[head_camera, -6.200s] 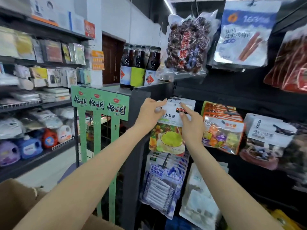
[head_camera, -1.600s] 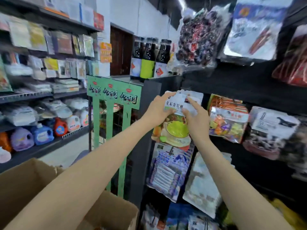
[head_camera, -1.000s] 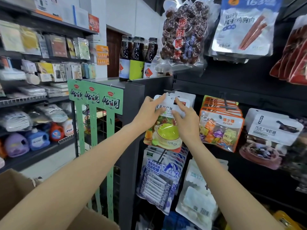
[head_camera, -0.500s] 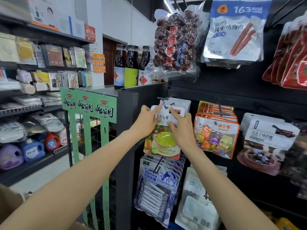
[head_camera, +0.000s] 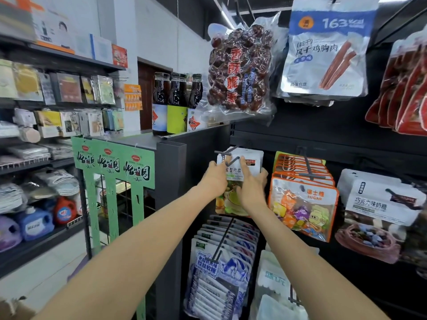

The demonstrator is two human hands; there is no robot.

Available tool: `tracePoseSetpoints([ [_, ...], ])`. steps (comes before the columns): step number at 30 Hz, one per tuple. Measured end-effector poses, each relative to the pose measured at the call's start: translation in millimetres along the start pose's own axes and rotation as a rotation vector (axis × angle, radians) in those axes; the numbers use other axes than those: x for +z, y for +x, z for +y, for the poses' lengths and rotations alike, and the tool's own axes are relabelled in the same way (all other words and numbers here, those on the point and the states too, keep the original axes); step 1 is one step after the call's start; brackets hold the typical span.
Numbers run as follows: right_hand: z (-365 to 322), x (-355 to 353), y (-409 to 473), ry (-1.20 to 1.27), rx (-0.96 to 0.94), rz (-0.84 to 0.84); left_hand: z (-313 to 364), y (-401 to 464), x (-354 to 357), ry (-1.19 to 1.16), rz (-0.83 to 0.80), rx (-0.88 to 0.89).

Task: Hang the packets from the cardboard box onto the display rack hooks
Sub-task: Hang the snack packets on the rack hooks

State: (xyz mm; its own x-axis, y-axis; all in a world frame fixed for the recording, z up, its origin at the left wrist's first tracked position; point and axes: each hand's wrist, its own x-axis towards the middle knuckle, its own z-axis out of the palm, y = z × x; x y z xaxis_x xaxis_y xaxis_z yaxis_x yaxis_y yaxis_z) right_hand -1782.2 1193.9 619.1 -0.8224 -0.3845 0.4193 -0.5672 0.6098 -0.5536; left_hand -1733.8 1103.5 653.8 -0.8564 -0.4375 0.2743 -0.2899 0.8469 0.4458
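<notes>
Head view. At centre frame, both hands hold a white-topped plastic candy packet with a green cup printed on its lower half [head_camera: 233,181] against the black display rack panel [head_camera: 323,132]. The left hand [head_camera: 215,180] has its grip clamped on the packet's left edge, fingers curled round it. The right hand [head_camera: 251,182] has its grip clamped on the right edge, with the thumb lying across the white header. The packet's top sits at a dark metal rack hook [head_camera: 227,155], whose tip juts out in front of the header; whether the hook passes through the hang hole cannot be told.

Just right of the packet hangs a stack of orange-bordered sugar candy packets [head_camera: 302,204], and beyond it, at right centre, white-and-brown chocolate candy packets [head_camera: 379,215]. Directly below the held packet hangs a row of blue-and-white milk candy packets [head_camera: 221,269]. At upper centre hangs a clear bag of dark red dates [head_camera: 240,68], with a blue-and-white chicken jerky pouch [head_camera: 325,49] to its right. Three dark glass bottles [head_camera: 176,103] stand on the grey cabinet top at upper centre left. A corner of the brown cardboard box [head_camera: 13,308] shows at lower left.
</notes>
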Motion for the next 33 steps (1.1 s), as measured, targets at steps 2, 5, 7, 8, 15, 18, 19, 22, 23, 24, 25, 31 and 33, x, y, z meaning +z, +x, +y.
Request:
tracePoseSetpoints([
  [2, -3.3, -2.1, -5.3, -0.021, -0.012, 0.028, -4.1, -5.9, 0.7, -0.036, -0.009, 0.038],
  [5, -9.0, -5.3, -23.1, -0.022, -0.069, 0.048, -12.6, -25.6, -3.2, -0.094, 0.015, 0.122],
  [7, -12.8, -4.7, -39.8, 0.028, -0.096, 0.034, -20.8, -42.1, -7.6, -0.109, 0.037, 0.179],
  [8, -15.0, -3.2, -48.5, 0.06, -0.113, 0.032, -27.0, -51.1, -11.0, -0.117, 0.041, 0.202],
  [15, -69.5, 20.4, -128.3, 0.174, -0.2, -0.241, -103.1, -137.9, -35.2, -0.059, -0.011, 0.109],
  [18, -104.4, 46.2, -169.6, 0.134, -0.227, -0.416, -156.9, -184.6, -42.1, -0.022, -0.056, -0.022],
  [19, -115.4, 57.5, -182.2, 0.128, -0.232, -0.46, -176.9, -200.2, -44.7, -0.013, -0.055, -0.076],
  [22, -142.8, 96.4, -216.9, 0.123, -0.233, -0.604, -240.4, -244.9, -51.4, 0.014, -0.106, -0.241],
  [23, -150.2, 111.7, -228.1, 0.124, -0.236, -0.657, -261.9, -260.1, -51.7, 0.032, -0.134, -0.282],
  [24, -156.8, 127.9, -239.3, 0.12, -0.243, -0.708, -282.4, -275.5, -50.8, 0.053, -0.165, -0.32],
  [25, -162.7, 144.7, -250.0, 0.113, -0.252, -0.751, -300.8, -290.9, -48.5, 0.071, -0.19, -0.366],
  [31, -183.3, 255.1, -299.7, 0.051, -0.283, -1.001, -400.2, -354.4, -14.9, 0.005, -0.242, -0.723],
  [33, -184.6, 293.8, -309.6, 0.025, -0.297, -1.077, -424.9, -361.0, 1.5, 0.0, -0.302, -0.811],
])
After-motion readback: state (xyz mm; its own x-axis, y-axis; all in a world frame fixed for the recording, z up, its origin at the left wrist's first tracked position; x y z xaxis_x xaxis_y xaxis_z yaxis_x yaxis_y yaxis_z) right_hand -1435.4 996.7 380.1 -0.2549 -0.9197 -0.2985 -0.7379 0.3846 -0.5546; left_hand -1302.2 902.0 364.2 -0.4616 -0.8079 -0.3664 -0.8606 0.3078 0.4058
